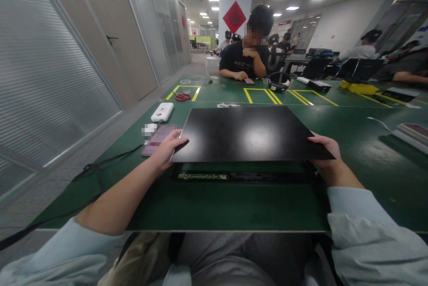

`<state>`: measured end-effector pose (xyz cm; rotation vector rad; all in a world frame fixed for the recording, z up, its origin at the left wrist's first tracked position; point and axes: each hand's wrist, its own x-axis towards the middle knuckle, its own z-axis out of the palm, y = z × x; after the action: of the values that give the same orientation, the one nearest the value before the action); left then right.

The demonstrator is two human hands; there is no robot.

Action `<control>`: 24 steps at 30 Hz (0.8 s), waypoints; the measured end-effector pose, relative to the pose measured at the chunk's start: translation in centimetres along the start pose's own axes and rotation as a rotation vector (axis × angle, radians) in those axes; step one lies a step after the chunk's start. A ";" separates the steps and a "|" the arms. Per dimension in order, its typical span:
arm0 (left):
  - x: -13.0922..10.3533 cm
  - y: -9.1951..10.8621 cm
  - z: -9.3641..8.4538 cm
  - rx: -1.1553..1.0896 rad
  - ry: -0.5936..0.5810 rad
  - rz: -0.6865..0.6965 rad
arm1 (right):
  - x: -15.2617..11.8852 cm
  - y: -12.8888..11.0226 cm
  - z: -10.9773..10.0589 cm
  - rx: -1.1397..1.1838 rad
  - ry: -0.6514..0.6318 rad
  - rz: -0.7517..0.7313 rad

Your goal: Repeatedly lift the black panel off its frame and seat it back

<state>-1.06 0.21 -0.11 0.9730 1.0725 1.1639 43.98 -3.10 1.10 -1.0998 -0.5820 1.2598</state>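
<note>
A thin, glossy black rectangular panel (230,136) is held level above the table, with ceiling light reflected on its face. My left hand (169,147) grips its left edge, thumb on top. On the right edge, my right hand (326,148) holds it the same way, its thumb over the surface. Beneath the panel lies a dark frame (261,178), mostly hidden, with a strip of green circuit board (202,176) showing along its near side. Close to my left hand, a phone (159,139) lies on the table.
On the green table (227,210) are a white power bank (162,112), red-handled scissors (183,97), small white pieces (228,105) and yellow tape outlines. A black cable (96,166) runs off the left edge. Across the table sits a person (245,56) near a headset (279,81).
</note>
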 end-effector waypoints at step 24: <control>0.4 -0.2 -0.3 -0.022 0.038 0.003 | 2.7 1.2 -1.8 -0.114 0.198 -0.058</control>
<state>-1.32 0.60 -0.41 0.9389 1.0868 1.1981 45.71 -1.21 -1.26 -1.2779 -0.5361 1.0634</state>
